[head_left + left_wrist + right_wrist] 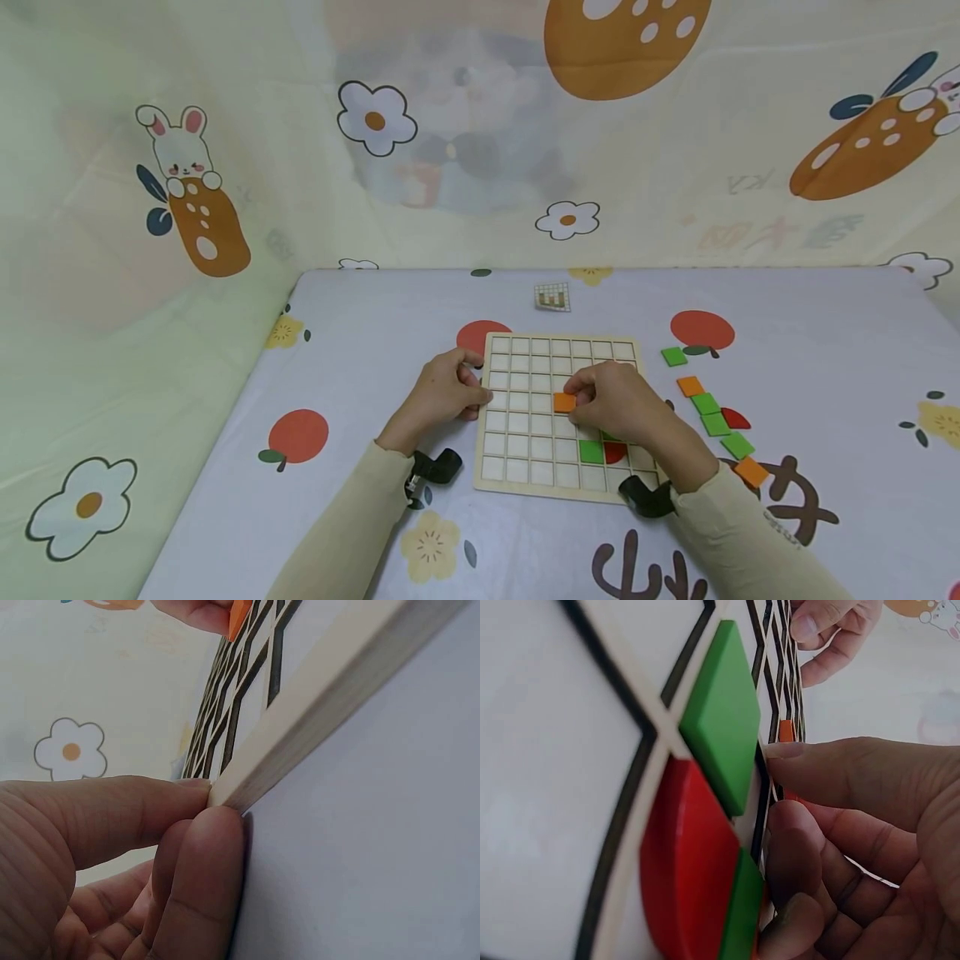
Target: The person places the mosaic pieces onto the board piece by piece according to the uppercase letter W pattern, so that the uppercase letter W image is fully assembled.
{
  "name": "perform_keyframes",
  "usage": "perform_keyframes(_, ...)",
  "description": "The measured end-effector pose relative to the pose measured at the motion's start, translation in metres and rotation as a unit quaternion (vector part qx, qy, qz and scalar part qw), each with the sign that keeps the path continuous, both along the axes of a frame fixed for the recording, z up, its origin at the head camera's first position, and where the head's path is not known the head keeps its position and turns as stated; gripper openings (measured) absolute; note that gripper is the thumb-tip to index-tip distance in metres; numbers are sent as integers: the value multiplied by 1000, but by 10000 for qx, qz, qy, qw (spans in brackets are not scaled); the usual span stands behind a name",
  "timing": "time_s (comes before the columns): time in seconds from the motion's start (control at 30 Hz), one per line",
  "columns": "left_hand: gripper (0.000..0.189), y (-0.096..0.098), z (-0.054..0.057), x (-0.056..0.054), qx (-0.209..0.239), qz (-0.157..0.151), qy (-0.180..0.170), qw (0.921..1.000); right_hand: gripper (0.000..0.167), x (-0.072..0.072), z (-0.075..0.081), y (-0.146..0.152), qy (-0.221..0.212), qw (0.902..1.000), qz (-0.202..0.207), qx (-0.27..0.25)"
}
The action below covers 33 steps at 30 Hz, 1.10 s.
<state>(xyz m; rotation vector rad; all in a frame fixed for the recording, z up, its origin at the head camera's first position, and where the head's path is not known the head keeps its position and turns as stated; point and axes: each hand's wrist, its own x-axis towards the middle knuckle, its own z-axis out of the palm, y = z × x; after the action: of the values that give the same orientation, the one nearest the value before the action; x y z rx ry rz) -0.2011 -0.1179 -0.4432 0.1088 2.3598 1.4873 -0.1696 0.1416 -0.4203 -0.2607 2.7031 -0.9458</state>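
Note:
A light wooden grid board (pixel 517 446) lies flat on the table. My left hand (pixel 442 387) grips its left edge; in the left wrist view the thumb and index finger pinch the wooden rim (pixel 281 724). Over the middle of the grid, my right hand (pixel 618 404) pinches an orange square tile (pixel 564 402) between thumb and fingers. Nearer me, a green square tile (pixel 591 452) and a red rounded piece (pixel 615 452) sit in neighbouring cells. The right wrist view shows another green piece (pixel 742 907) beside the red one. The right hand hides part of the grid.
Right of the board lies a loose line of tiles, including a green tile (pixel 673 357), an orange tile (pixel 751 472) and a red rounded piece (pixel 735 418). A small pattern card (pixel 552 297) lies behind the board. A printed cloth wall (pixel 465 233) rises at the back.

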Motion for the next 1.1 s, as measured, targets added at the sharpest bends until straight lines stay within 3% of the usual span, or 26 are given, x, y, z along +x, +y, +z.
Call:
perform_keyframes(0.5,47,0,-1,0,-29,-32,81,10000,25,3,1,-1,-64,10000,-74,3)
perform_keyframes(0.7,47,-1,-3,-1,-11,-25,78,10000,34,6,2,0,2,10000,-15,47)
perform_keyframes(0.9,49,-1,-3,-2,-39,7,36,10000,41,14,5,17,508,9987,-23,-85)
perform_keyframes(1.1,48,0,-2,-1,-61,18,-11,10000,45,11,7,55,817,9950,-570,-61)
